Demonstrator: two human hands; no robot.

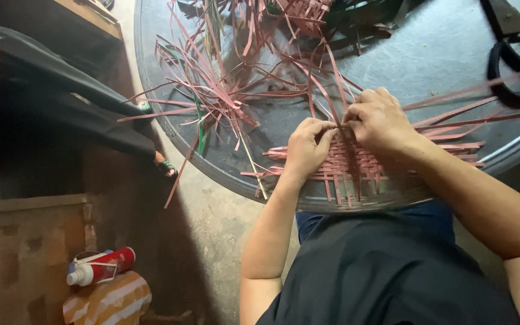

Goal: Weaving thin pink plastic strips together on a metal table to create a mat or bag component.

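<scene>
At far left we see a red-and-white bottle on the floor, then a loose heap of pink strips on the round grey surface. Our left hand and right hand meet over the woven mat at the near rim, fingers pinched together on one strip. We judge only a small patch woven; long unwoven ends fan out to the right.

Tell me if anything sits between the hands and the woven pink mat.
Nothing visible does. The left hand and right hand both rest directly on the woven mat, pinching its pink strips together.
</scene>
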